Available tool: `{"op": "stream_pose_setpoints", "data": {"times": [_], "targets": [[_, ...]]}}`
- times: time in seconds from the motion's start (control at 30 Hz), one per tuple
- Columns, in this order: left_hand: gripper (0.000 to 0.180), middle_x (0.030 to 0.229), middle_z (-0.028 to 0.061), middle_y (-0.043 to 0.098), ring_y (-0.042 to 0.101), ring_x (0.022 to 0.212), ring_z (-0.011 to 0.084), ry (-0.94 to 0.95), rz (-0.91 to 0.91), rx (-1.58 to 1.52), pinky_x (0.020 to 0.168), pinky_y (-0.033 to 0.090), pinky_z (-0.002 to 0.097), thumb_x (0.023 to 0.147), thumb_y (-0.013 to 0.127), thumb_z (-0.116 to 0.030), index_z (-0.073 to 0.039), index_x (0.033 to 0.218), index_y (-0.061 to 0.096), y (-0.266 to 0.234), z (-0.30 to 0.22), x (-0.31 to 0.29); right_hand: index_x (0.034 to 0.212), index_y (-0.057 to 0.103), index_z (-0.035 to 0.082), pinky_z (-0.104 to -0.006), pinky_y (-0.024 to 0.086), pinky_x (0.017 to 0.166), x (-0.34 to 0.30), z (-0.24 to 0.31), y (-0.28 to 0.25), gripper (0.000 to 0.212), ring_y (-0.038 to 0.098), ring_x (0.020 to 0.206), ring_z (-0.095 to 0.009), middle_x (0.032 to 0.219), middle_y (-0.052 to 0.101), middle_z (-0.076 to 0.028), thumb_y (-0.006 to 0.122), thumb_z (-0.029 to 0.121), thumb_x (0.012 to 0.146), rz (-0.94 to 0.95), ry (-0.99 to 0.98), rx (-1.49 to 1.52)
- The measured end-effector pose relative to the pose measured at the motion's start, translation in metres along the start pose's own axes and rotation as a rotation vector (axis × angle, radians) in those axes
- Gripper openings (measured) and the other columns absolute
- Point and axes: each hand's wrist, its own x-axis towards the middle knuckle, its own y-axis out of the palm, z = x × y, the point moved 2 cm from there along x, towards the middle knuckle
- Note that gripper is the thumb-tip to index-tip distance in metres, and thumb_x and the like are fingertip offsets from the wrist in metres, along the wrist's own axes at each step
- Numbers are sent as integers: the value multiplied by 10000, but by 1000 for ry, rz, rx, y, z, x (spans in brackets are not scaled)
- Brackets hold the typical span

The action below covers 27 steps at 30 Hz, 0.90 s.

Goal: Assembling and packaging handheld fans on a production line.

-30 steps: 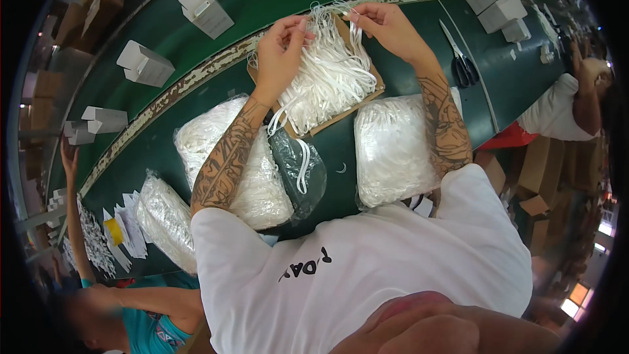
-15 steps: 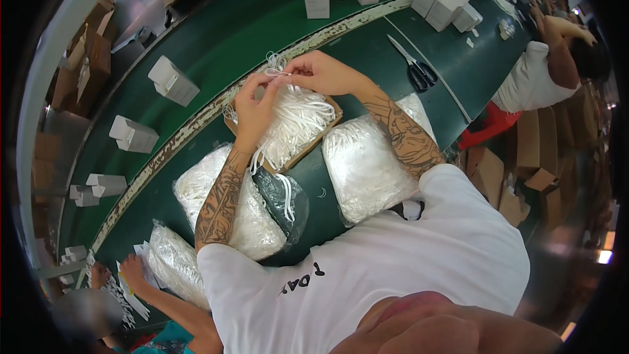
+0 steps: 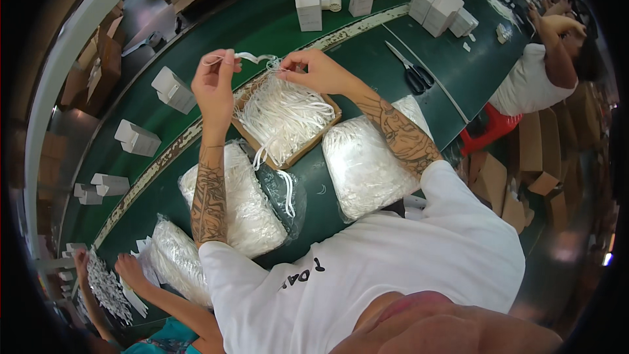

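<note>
White strap (image 3: pixel 247 57), apparently in left hand (image 3: pixel 213 86)

Black-handled scissors (image 3: pixel 409 69) lie on the green table (image 3: pixel 367 56) near white boxes (image 3: pixel 441 14).

A dark green worktop (image 3: pixel 367 59) carries everything on the near side of a curved, chipped pale rim (image 3: pixel 159 160). On it sits a shallow cardboard tray (image 3: pixel 322 136) heaped with white cords (image 3: pixel 288 118). Left of the tray lie a plump clear bag (image 3: pixel 257 206) and, farther left, a second bag (image 3: pixel 175 259); to its right is a third bag (image 3: pixel 364 167). A flat plastic sleeve (image 3: pixel 298 219) with a white loop (image 3: pixel 288 190) on it lies below the tray. Dark-handled scissors (image 3: pixel 417 80) rest open at the right, near grouped white boxes (image 3: pixel 440 13). Small white pieces (image 3: pixel 108 288) are heaped at the far left.
</note>
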Motion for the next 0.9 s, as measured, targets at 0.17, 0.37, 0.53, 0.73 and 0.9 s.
{"op": "stream_pose_setpoints", "data": {"times": [0.17, 0.37, 0.53, 0.73, 0.9], "targets": [[136, 928, 36, 664, 617, 818, 89, 135, 69, -18, 768, 492, 231, 967, 657, -98, 3, 1056, 639, -14, -61, 14, 994, 706, 46, -247, 461, 726, 16, 39, -3, 199, 577, 768, -94, 866, 696, -3, 770, 180, 860, -27, -106, -21], [151, 955, 45, 666, 629, 836, 96, 126, 177, 22, 761, 496, 232, 957, 671, -97, 6, 1066, 651, -20, -72, 16, 1045, 688, 34, -247, 503, 748, 28, 80, -19, 198, 633, 783, -104, 927, 710, -46, 745, 124, 879, 22, -152, -92], [146, 907, 46, 668, 622, 795, 98, 118, 118, 8, 751, 487, 225, 956, 670, -104, 1, 1057, 660, -31, -69, 19, 1049, 680, 1, -266, 549, 735, 28, 98, -20, 182, 673, 791, -118, 923, 724, -74, 703, 115, 910, 38, -63, 25], [141, 876, 37, 666, 608, 779, 92, 95, 110, 1, 746, 479, 222, 960, 668, -108, -1, 1051, 663, -39, -63, 17, 1088, 667, 8, -260, 505, 659, 20, 42, 11, 248, 610, 744, -109, 894, 688, -61, 736, 135, 887, 255, -63, -423], [131, 937, 32, 657, 616, 817, 88, 9, 178, -2, 719, 491, 228, 957, 672, -101, 3, 1036, 660, -35, -36, 6, 1142, 662, -17, -277, 523, 699, 20, -4, 0, 272, 611, 745, -119, 881, 669, -74, 694, 118, 908, 105, 39, -390]]}}
